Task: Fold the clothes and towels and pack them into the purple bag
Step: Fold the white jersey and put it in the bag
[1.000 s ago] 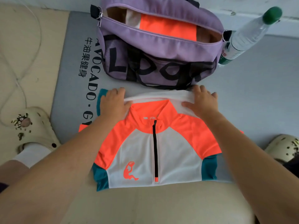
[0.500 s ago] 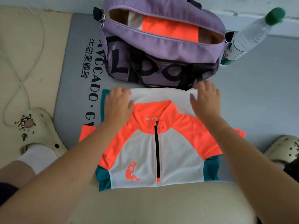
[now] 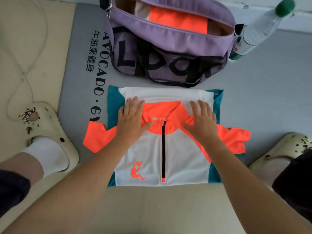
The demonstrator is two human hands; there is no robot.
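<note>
A folded sports shirt (image 3: 182,159), white with an orange collar, orange sleeves, teal sides and a black zip, lies on the grey mat in front of me. My left hand (image 3: 133,119) lies flat on its left shoulder, fingers spread. Flat on the right shoulder rests my right hand (image 3: 201,119). Neither hand grips the cloth. Behind the shirt stands the purple bag (image 3: 170,48) with black lettering, its top unzipped. An orange folded garment (image 3: 179,19) and a beige one show inside it.
A grey exercise mat (image 3: 270,81) with black lettering covers the beige floor. A clear water bottle (image 3: 260,29) with a green cap leans at the bag's right end. My feet in cream clogs (image 3: 52,132) flank the shirt. A white cable (image 3: 22,65) loops at the left.
Both hands slid back from the shirt's far folded edge toward me and now press flat on the collar and shoulders. The far teal and white edge is uncovered.
</note>
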